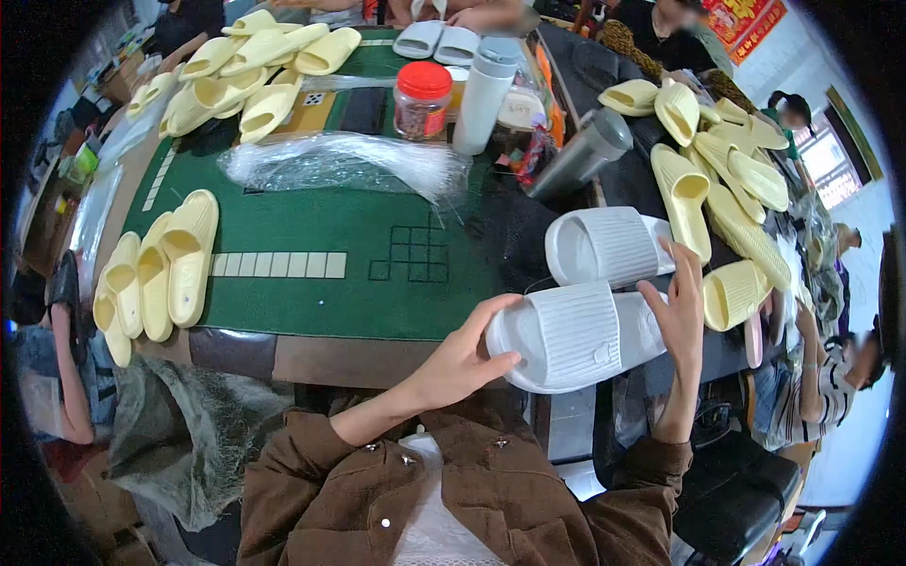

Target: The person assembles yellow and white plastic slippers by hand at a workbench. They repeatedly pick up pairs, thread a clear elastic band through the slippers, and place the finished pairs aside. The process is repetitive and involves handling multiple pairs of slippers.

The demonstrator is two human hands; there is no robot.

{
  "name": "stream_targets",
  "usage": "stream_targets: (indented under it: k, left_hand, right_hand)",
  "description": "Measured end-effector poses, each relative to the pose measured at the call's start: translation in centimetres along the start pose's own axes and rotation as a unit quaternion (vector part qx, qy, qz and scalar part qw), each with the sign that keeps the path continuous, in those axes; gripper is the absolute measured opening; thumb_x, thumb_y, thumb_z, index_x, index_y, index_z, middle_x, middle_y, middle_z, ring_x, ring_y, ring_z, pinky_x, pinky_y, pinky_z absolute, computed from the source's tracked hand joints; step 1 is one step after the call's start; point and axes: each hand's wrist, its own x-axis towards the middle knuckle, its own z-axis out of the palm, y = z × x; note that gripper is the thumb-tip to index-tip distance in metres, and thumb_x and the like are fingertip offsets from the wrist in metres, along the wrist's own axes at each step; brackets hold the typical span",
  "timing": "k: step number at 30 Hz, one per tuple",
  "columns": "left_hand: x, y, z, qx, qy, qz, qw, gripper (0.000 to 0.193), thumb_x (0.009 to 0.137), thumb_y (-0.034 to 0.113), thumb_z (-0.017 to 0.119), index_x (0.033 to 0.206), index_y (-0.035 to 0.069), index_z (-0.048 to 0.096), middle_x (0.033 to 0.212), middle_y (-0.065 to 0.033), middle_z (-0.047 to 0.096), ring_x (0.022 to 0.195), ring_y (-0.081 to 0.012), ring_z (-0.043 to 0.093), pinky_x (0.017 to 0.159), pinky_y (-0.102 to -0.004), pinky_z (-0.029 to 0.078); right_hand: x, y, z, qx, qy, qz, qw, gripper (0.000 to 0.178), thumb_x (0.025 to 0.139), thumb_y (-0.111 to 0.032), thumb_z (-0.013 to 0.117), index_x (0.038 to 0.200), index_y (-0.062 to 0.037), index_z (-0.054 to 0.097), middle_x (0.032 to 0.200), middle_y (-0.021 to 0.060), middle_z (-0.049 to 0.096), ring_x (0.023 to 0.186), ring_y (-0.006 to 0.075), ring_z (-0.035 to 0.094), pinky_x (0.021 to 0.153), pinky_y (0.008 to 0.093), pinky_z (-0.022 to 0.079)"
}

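Two pale grey-white slippers with ribbed straps are side by side in front of me at the table's edge. My left hand (470, 351) grips the rounded left end of the near slipper (566, 335), thumb on top and fingers along its far side. A small round pale spot shows on this slipper's strap. My right hand (678, 307) is at the right ends of the pair. Its thumb lies by the near slipper, and its index finger reaches the far slipper (604, 245). The rest of its fingers are partly hidden.
Pale yellow slippers lie in a row (156, 274) at left, a pile (250, 71) far left and another (727, 189) at right. Clear plastic bags (349, 162), a red-lidded jar (422, 102), a pale bottle (486, 99) and a grey tumbler (585, 151) occupy the green mat (283, 307) and beyond. People sit around.
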Motion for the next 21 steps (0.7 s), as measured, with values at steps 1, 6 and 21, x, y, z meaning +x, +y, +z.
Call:
stream_targets:
  k: [1, 6, 21]
  left_hand:
    - [0.0, 0.2, 0.0, -0.025, -0.002, -0.021, 0.999, 0.069, 0.09, 0.0, 0.06, 0.149, 0.005, 0.024, 0.145, -0.0102, 0.033, 0.135, -0.0214, 0.033, 0.111, -0.0368, 0.034]
    - [-0.5, -0.7, -0.6, 0.017, 0.01, 0.027, 0.999, 0.07, 0.09, 0.001, 0.06, 0.15, 0.005, 0.025, 0.145, -0.0101, 0.035, 0.133, -0.0189, 0.036, 0.11, -0.0354, 0.035]
    - [-5.4, 6.9, -15.9, 0.203, 0.322, 0.13, 0.915, 0.034, 0.099, 0.015, 0.051, 0.131, 0.004, 0.055, 0.119, -0.0044, 0.061, 0.109, -0.0124, 0.054, 0.097, -0.0266, 0.041]
  right_hand:
    - [0.3, 0.9, 0.6, -0.037, 0.032, -0.047, 0.998, 0.033, 0.075, -0.005, 0.074, 0.104, 0.0019, 0.062, 0.098, 0.0095, 0.059, 0.072, 0.0194, 0.054, 0.064, 0.027, 0.042]
    - [1.1, 1.5, 0.7, -0.058, -0.1, -0.007, 0.993, 0.031, 0.073, -0.009, 0.075, 0.093, 0.0051, 0.056, 0.089, 0.016, 0.055, 0.075, 0.0319, 0.056, 0.067, 0.0378, 0.044]
    - [-5.4, -14.4, 14.0, 0.426, -0.179, 0.023, 0.887, 0.033, 0.085, 0.001, 0.065, 0.117, 0.0043, 0.056, 0.102, 0.0106, 0.053, 0.07, 0.0113, 0.047, 0.059, 0.0219, 0.04]
